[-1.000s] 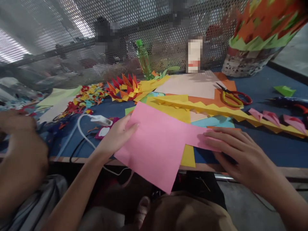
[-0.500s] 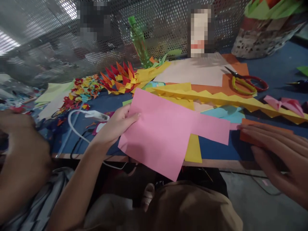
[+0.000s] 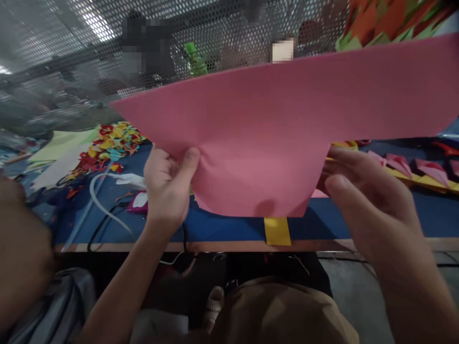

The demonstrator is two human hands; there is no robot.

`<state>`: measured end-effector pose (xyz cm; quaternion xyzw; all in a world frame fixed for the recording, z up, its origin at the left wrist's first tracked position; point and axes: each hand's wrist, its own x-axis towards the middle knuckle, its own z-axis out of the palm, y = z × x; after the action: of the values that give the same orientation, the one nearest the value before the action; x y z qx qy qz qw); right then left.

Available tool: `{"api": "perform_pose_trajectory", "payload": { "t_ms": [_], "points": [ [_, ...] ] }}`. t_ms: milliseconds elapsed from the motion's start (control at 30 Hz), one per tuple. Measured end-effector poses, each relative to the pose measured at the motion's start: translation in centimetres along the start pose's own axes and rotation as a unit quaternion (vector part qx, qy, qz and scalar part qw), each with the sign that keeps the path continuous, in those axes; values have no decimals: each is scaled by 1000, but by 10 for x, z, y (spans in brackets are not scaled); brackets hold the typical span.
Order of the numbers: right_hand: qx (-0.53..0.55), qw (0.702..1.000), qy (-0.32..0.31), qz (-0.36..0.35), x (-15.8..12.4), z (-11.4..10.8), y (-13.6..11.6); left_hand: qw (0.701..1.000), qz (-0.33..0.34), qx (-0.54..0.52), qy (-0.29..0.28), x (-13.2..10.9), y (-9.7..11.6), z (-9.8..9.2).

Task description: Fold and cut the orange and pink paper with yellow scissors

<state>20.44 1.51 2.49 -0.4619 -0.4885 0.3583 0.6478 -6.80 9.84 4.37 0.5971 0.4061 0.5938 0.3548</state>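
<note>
A large pink sheet of paper (image 3: 258,138), with a cut-out at its lower right, is raised and tilted above the table. My left hand (image 3: 167,184) pinches its left side, thumb in front, and the paper creases there. By the sheet's right edge is my right hand (image 3: 376,200), thumb and fingers apart. Some of its fingertips lie at or behind the paper edge, so contact is unclear. A small pink piece (image 3: 320,193) shows beside that hand. Below the sheet, a yellow paper strip (image 3: 278,231) reaches the table's front edge.
A blue table (image 3: 229,231) stands before a perforated metal screen (image 3: 229,24). Colourful paper scraps (image 3: 111,143), a white cable (image 3: 95,191) and a green bottle (image 3: 195,59) are around. At right lies a yellow strip with pink folded pieces (image 3: 398,165). Another person's arm (image 3: 21,253) is at left.
The pink sheet has been lifted and tilted up towards me, now covering much of the table's back. My right hand has moved left from the orange paper to the sheet's right edge.
</note>
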Motion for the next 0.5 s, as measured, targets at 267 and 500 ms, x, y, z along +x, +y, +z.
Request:
{"api": "perform_pose_trajectory", "payload": {
  "t_ms": [267,500],
  "points": [
    [93,995,45,-4,15,18,9,999,8,35,3,-26,15,14],
    [93,994,52,-24,15,19,18,1000,-4,18,-1,-35,22,18]
  ]
}}
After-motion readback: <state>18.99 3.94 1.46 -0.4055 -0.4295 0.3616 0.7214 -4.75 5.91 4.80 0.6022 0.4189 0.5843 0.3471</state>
